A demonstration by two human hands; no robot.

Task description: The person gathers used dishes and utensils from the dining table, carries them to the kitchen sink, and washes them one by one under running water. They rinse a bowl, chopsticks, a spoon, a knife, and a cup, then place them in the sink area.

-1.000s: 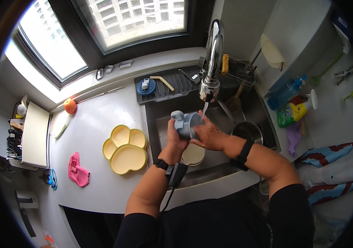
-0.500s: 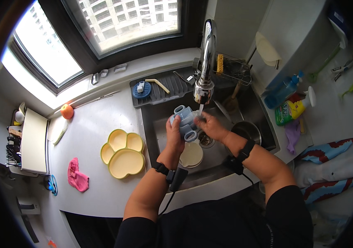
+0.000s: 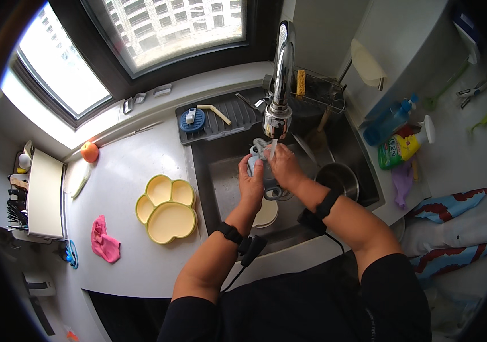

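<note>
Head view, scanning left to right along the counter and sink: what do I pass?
White rack → pink cloth → yellow paw-shaped divided plate → left hand → right hand, both holding a grey-blue item under the faucet → steel pot → purple cloth.

Both forearms reached forward, close together. The left hand (image 3: 251, 183) was curled, fingers up; the right hand (image 3: 284, 166) seemed bent over, fingers partly hidden.

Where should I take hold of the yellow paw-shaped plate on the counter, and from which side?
Probably by the raised outer rim of the yellow paw-shaped plate, at its large lobe nearest the counter's front edge. It lies flat with that side open, so fingers could hook under the rim from the front.
</note>
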